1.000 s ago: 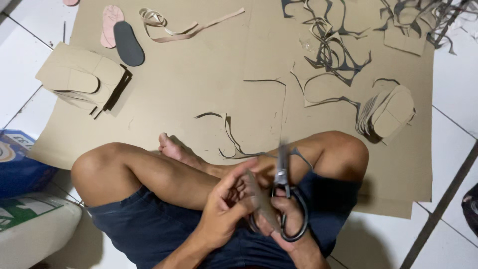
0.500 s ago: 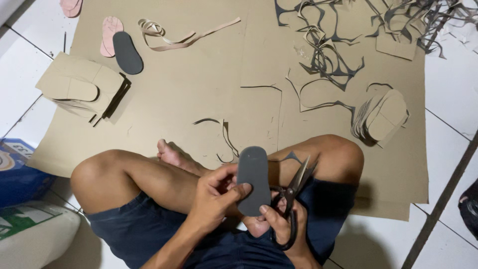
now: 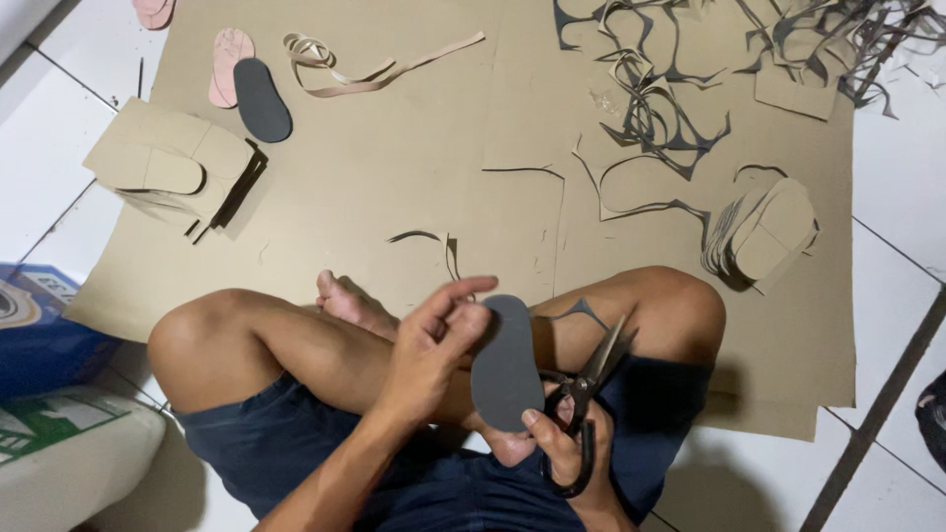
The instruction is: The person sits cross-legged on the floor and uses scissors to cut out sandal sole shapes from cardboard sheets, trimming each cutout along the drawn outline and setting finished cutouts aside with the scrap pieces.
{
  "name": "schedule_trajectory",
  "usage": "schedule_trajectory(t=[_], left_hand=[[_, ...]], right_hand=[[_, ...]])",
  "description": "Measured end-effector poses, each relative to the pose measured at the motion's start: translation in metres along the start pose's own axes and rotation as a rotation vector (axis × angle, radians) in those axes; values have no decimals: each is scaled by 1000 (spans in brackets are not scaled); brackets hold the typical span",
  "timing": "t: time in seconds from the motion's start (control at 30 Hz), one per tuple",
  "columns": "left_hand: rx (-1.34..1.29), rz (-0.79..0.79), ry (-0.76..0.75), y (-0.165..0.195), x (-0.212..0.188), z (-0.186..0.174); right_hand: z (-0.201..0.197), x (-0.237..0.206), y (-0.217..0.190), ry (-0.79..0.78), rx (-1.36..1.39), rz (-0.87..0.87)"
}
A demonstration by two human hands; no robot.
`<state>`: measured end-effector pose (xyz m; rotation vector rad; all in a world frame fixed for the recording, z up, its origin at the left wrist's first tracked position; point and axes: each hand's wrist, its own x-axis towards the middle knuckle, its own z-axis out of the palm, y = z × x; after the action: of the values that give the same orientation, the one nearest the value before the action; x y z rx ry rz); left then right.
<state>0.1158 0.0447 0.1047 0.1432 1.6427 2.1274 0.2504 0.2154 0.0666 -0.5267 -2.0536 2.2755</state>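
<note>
Seen from above, a person sits cross-legged on a large brown cardboard sheet [image 3: 414,177] spread over a white tiled floor [image 3: 39,167]. The left hand [image 3: 434,340] grasps a dark grey sole-shaped cutout [image 3: 505,363] by its left edge, thumb and fingers pinching it, and holds it upright above the lap, in front of the crossed legs. The right hand [image 3: 562,448] is closed through the handles of black scissors [image 3: 583,404], whose blades are parted and point up and to the right, just beside the cutout's right edge; a fingertip of that hand touches the cutout's lower end. Well beyond the cutout, at the sheet's far left, another dark grey sole [image 3: 261,99] lies partly over a pink sole [image 3: 227,64]. Left of the cutout, near the sheet's edge, sits a stack of brown cardboard pieces [image 3: 172,167]. To the right of the cutout, past the knee, lies a pile of brown sole shapes [image 3: 769,232], and farther beyond that a tangle of cut-out scrap strips [image 3: 670,108]. A pale curled strip [image 3: 374,64] lies at the far edge of the sheet.
</note>
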Motion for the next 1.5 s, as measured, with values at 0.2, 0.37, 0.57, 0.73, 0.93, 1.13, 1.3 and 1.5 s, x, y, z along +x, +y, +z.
schedule_trajectory(t=[0.2,0.37,0.57,0.73,0.93,1.13,1.3,1.5], left_hand=[[-664,-265,35,-9,-3,34],[-182,-256,193,-19,20,65],[77,-49,-127,-21,53,86],[1057,236,-174,-42,93,37],[1614,101,-368,-96,83,-19],[1751,-143,-649,-96,108,-11],[1696,-189,-655,4,198,52],[1046,904,-86,116,241,147]], right_hand=[[-1,13,-11,-217,675,295],[-41,3,-11,15,384,81],[-138,35,-33,618,-598,-407],[-225,103,-69,776,-420,-230],[-194,82,-54,664,-131,-61],[-140,70,-38,745,0,-272],[-122,70,-19,779,-162,-346],[-137,58,7,678,-219,-315]])
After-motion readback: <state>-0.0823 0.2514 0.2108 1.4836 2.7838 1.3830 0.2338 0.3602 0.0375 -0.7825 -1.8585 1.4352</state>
